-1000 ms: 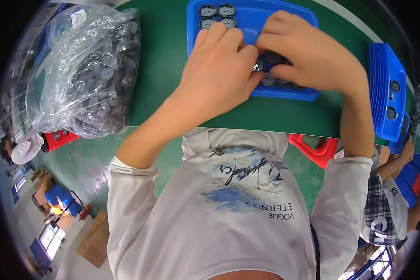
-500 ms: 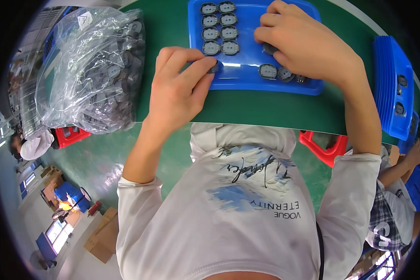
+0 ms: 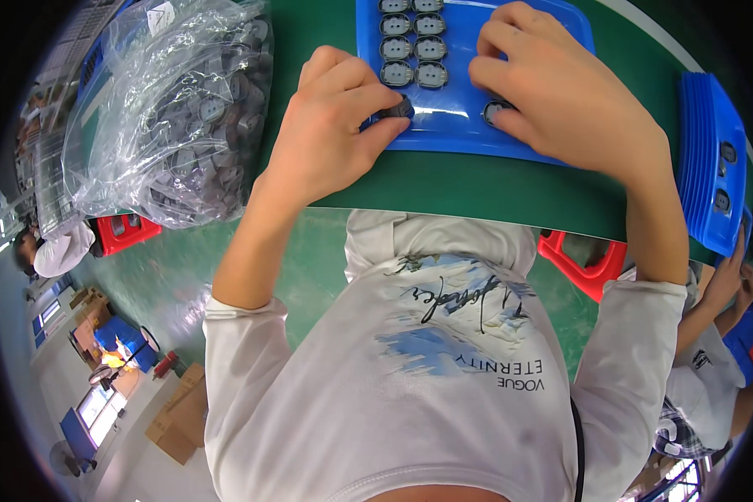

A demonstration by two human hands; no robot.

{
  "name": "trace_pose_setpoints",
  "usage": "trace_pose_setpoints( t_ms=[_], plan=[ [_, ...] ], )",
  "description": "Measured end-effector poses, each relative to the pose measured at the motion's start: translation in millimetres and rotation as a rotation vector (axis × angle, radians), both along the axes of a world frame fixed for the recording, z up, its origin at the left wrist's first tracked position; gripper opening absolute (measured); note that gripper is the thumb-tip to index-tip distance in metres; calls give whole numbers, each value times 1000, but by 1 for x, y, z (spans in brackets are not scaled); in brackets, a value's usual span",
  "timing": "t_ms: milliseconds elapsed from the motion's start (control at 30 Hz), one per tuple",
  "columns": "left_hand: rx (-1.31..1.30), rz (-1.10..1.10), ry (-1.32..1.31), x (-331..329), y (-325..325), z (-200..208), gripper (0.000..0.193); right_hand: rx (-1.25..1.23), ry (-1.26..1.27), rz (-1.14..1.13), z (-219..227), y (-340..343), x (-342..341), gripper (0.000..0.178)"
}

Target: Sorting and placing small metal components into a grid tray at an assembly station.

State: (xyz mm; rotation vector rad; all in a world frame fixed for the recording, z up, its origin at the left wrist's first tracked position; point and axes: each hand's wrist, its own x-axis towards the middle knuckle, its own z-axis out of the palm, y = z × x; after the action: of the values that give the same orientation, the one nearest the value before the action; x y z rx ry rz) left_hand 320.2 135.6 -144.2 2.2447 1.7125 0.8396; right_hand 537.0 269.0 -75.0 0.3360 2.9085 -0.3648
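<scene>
The left hand (image 3: 335, 125) has its thumb and forefinger closed on a dark part (image 3: 402, 107), pinched at the fingertips over the near left corner of the blue tray (image 3: 456, 99); whether the part also rests on the tray, I cannot tell. Just beyond those fingertips stand two columns of gray parts (image 3: 431, 48), face up in the tray. The right hand (image 3: 560, 84) is bent over the tray's right side, its fingers curled and its thumb against another part (image 3: 498, 110); whether they grip it is hidden. Bare tray floor lies between the two hands' fingertips. Left of the left fingers, well apart, a clear bag (image 3: 201, 125) full of parts sits on the green table (image 3: 443, 180). Well to the right of the right fingers are stacked trays (image 3: 711, 159), and near those, a co-worker's hands (image 3: 732, 276).
</scene>
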Motion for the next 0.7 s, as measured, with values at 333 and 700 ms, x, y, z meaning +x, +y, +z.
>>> trace_pose_setpoints(
  t_ms=[333, 700],
  plan=[
    [-31, -69, 23, 2, 5, 5, 19, -36, 257, -41, -45, -14, 2, 21],
    [-59, -14, 24, -1, 2, 5, 18, 29, 238, 1, -34, -3, 10, 18]
  ],
)
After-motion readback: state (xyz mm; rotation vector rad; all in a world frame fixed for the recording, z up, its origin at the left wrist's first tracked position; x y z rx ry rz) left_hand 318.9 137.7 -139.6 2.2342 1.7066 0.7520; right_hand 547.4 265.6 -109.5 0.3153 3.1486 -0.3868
